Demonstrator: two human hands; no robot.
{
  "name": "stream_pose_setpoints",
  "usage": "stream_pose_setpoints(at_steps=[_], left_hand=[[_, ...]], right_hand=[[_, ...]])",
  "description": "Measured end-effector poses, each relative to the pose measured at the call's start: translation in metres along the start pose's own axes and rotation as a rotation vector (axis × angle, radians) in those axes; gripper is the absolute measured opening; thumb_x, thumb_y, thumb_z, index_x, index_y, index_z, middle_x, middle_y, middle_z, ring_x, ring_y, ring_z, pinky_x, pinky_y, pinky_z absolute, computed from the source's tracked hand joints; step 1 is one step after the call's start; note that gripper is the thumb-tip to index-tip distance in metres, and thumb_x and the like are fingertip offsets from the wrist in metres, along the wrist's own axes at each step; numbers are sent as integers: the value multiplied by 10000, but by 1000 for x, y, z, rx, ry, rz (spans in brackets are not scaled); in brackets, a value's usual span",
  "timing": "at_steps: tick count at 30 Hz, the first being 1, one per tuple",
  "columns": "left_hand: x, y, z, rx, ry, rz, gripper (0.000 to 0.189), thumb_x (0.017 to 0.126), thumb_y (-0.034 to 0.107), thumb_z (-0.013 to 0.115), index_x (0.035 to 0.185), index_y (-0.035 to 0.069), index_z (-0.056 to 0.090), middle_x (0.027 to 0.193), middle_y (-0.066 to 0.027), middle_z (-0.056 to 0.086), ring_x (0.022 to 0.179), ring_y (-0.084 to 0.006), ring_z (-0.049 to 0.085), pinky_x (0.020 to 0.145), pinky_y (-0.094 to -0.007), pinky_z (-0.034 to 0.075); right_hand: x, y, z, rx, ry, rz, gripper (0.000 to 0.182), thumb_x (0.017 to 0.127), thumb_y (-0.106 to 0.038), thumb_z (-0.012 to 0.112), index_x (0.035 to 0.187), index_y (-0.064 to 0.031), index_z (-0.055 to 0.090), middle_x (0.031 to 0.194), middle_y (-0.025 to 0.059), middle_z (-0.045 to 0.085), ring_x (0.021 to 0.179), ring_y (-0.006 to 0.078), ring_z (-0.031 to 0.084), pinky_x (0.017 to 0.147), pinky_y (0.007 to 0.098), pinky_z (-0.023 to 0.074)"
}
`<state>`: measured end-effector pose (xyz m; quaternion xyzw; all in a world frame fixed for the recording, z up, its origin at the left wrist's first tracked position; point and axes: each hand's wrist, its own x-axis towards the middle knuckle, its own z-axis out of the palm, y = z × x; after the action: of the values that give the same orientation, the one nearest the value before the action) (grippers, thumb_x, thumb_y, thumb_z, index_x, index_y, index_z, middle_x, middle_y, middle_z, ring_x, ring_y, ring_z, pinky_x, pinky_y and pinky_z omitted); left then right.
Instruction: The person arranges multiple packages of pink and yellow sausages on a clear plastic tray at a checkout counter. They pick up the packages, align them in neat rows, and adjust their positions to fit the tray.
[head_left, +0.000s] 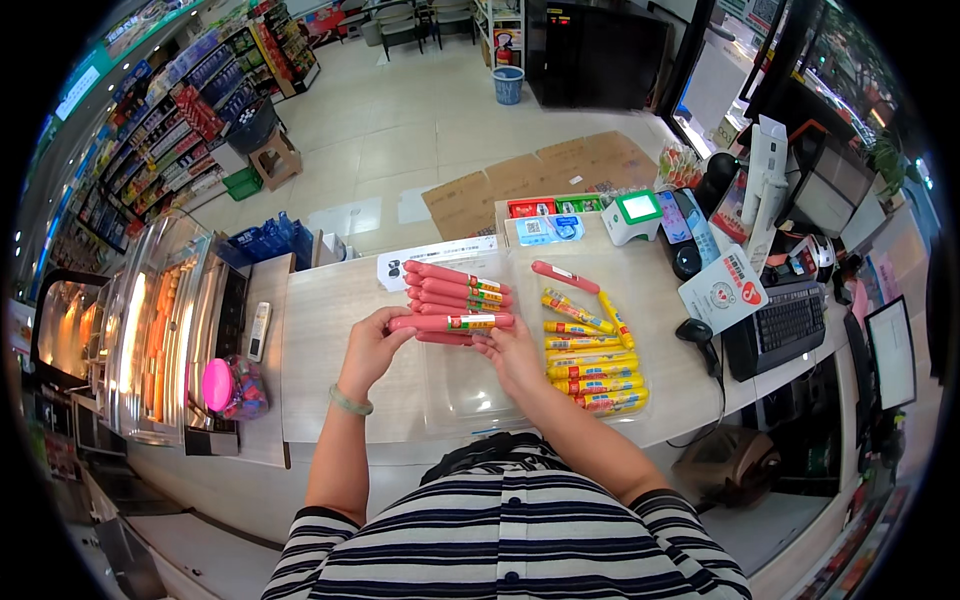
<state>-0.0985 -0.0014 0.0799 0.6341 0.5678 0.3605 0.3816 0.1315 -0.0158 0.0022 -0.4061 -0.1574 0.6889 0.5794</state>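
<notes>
A pink packaged sausage (427, 323) with a green, yellow and white label lies crosswise between my hands. My left hand (375, 341) pinches its left end between thumb and fingers. At the other end, my right hand (514, 361) has its fingers curled at the sausage's right tip and underside. Directly behind it, more pink sausages (454, 289) are stacked in a clear plastic tray (465, 401). Beside my right forearm, yellow-wrapped sausages (592, 369) fill another clear section, mostly lying in a row. One single pink sausage (564, 276) rests above them.
On the left stand a lit sausage roller (161, 337), a pink-lidded jar (240, 386) and a remote control (259, 331). A barcode scanner (697, 334), keyboard (780, 326) and green-white payment device (632, 217) occupy the counter's right side. Flattened cardboard (540, 176) covers floor beyond.
</notes>
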Motion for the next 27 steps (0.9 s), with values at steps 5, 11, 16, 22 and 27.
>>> stream_pose_setpoints(at_steps=[5,11,16,22,27], left_hand=[[32,-1,14,118,-43,93,276,822,91,755,1079,19,684,777,-78,678,686,-126,618,645,-285,510],[56,-12,36,277,-61,61,296,814,169,761,1084,65,695,833,-129,707,749,-246,676,695,-357,531],[58,-5,50,423,-42,70,291,810,215,761,1060,77,705,869,-137,708,806,-298,678,732,-394,536],[53,-12,55,537,84,336,289,779,148,780,1039,48,703,972,-131,635,913,-295,627,758,-378,527],[53,-22,58,370,190,325,344,711,27,817,1012,16,650,1006,-119,533,855,-267,589,731,-347,524]], right_hand=[[7,8,4,-171,16,-4,489,950,-12,506,1410,-93,364,1161,107,579,922,202,640,777,323,540],[22,35,-20,-667,27,-127,720,871,-65,644,1509,-77,310,1296,191,456,1186,281,514,961,381,475],[31,54,-27,-916,90,-307,735,851,-204,707,1481,-41,365,1438,217,378,1346,363,351,1131,438,299],[31,49,-23,-1200,90,-300,752,877,-374,664,1492,-68,357,1492,223,336,1371,413,313,1153,468,254],[29,46,-19,-1247,81,-281,744,886,-413,642,1494,-85,365,1490,223,338,1371,419,311,1156,480,243]])
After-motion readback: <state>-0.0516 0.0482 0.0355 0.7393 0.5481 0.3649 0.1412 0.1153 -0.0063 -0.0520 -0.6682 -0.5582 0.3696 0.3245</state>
